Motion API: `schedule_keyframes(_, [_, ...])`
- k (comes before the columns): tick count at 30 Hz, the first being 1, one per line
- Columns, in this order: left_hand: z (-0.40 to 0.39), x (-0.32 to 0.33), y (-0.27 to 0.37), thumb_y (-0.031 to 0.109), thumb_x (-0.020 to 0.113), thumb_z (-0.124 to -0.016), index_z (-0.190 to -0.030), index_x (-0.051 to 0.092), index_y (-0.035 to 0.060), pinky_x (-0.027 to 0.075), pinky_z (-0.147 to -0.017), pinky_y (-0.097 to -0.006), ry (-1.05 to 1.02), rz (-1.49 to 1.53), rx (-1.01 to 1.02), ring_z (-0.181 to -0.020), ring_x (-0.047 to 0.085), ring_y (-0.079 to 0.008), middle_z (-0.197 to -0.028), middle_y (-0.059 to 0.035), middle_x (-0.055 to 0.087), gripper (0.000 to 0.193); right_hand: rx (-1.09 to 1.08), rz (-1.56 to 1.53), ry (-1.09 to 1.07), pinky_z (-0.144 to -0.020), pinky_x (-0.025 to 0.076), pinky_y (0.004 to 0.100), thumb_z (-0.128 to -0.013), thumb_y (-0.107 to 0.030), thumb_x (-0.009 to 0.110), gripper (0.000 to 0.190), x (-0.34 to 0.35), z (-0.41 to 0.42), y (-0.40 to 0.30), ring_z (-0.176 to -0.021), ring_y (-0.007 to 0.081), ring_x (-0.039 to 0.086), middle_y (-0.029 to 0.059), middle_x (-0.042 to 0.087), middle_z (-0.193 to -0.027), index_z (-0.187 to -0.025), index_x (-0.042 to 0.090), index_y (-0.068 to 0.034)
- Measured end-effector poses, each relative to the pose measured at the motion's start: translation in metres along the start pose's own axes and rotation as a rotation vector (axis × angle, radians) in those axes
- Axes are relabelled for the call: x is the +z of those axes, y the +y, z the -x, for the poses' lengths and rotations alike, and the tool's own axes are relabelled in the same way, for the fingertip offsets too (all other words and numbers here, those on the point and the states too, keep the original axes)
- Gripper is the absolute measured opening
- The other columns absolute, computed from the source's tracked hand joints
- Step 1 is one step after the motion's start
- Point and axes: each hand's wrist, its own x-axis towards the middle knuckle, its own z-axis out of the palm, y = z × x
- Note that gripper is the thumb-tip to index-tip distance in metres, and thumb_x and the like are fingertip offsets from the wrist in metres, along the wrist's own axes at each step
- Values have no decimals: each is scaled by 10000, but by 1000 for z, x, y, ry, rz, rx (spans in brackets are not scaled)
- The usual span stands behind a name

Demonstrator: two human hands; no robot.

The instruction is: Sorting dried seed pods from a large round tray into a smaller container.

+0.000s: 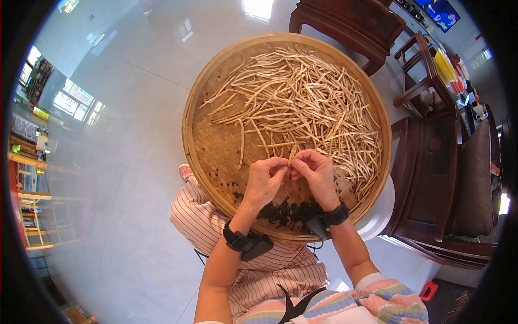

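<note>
A round woven bamboo tray rests on my lap, its near rim above my striped trousers. Many long dry bean pods lie heaped over its far and right side. Between the thumb and fingers of my left hand and my right hand is one dry bean pod, pinched near its lower end. Both hands hover over the near half of the tray, fingertips almost touching. Below them, small black beans are gathered along the near rim. A few pods lie loose left of the hands.
A white plastic basin is partly under the tray's right edge. Dark wooden furniture stands close by: a low table beyond the tray and a bench to the right. Pale glossy floor extends to the left.
</note>
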Motion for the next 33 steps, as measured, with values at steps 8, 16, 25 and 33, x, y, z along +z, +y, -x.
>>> schedule_keyframes(8, [1,-1,3,59,590,-826,-921,652,-35,447,-495,-182,-65,86,-55,-555,552,-54,-704,-41,642,147,7,2,-1,-519,475,187,-859,-117,603,132,-4,-1,6,-590,57,559,14,600,-711,-905,578,4])
schedule_keyframes(16, [2,-3,1,87,621,-817,-899,646,-34,433,-469,-171,-62,72,-93,-536,549,-49,-660,-26,622,149,29,-162,48,-530,500,199,-850,-101,606,128,-3,-1,4,-583,63,560,28,605,-710,-897,605,18])
schedule_keyframes(25, [2,0,-1,98,657,-807,-868,667,-14,420,-454,-162,22,111,-51,-520,533,-35,-632,-15,615,129,40,20,-22,-568,524,214,-837,-51,588,108,-3,0,4,-638,88,604,50,627,-751,-878,606,47])
schedule_keyframes(33, [2,3,-1,76,656,-798,-848,672,-25,441,-469,-174,33,8,23,-523,545,-48,-642,-29,630,114,55,41,-29,-556,513,204,-834,-32,572,77,-3,0,7,-603,84,594,47,614,-731,-841,577,45])
